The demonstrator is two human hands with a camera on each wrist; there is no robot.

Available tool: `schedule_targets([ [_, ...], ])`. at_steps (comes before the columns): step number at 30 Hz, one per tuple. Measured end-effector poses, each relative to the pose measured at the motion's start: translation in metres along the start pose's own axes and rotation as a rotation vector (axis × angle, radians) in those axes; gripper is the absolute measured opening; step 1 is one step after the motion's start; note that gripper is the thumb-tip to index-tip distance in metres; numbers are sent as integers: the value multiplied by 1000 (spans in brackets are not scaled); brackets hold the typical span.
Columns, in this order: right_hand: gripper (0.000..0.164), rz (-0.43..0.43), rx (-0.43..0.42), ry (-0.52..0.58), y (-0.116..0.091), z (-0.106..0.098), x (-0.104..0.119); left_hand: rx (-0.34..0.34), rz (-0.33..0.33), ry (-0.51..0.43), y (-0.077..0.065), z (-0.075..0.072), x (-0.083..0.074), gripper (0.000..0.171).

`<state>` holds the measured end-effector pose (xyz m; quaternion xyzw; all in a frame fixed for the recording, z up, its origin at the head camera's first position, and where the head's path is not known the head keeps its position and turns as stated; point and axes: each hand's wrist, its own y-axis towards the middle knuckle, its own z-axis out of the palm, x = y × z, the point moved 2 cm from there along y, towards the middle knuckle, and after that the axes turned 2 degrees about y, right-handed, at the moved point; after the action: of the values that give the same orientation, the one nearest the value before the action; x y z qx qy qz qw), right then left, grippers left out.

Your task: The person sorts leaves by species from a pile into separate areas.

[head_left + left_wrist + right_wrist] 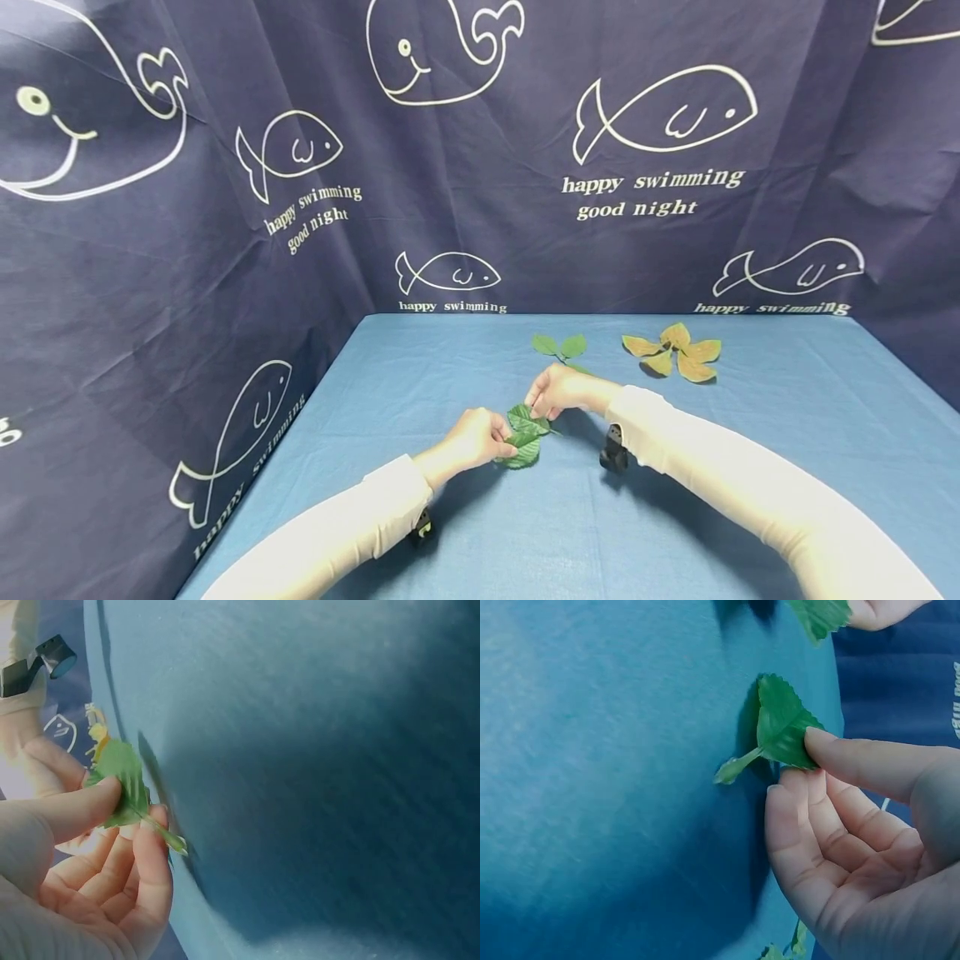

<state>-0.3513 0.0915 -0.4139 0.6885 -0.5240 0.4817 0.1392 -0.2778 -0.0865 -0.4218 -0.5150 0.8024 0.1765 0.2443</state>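
Note:
Between the thumb and fingers of my left hand (472, 437) is a green leaf (120, 769) with a short stem pointing away from the palm. My right hand (561, 392) pinches a second green leaf (784, 724) by its edge; this one has a toothed rim, and its stem (737, 766) sticks out free. Seen from the head, the two leaves overlap near the middle of the table, the right hand's leaf (523, 418) farther back than the left hand's leaf (527, 454). Both are held close above the blue cloth.
A green sprig (573, 346) with several leaves lies on the blue-covered table (435, 358) beyond my right hand. To its right is a cluster of yellow-brown leaves (697, 352). A dark printed curtain (480, 183) hangs behind the table and along its left side.

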Motion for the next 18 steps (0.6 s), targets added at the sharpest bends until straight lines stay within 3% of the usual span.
schedule_targets([
  [8,19,7,-7,95,5,-11,-3,34,-61,-85,2,-2,0,7],
  [18,27,21,-55,174,4,-24,-7,38,-56,-205,10,2,13,8],
])
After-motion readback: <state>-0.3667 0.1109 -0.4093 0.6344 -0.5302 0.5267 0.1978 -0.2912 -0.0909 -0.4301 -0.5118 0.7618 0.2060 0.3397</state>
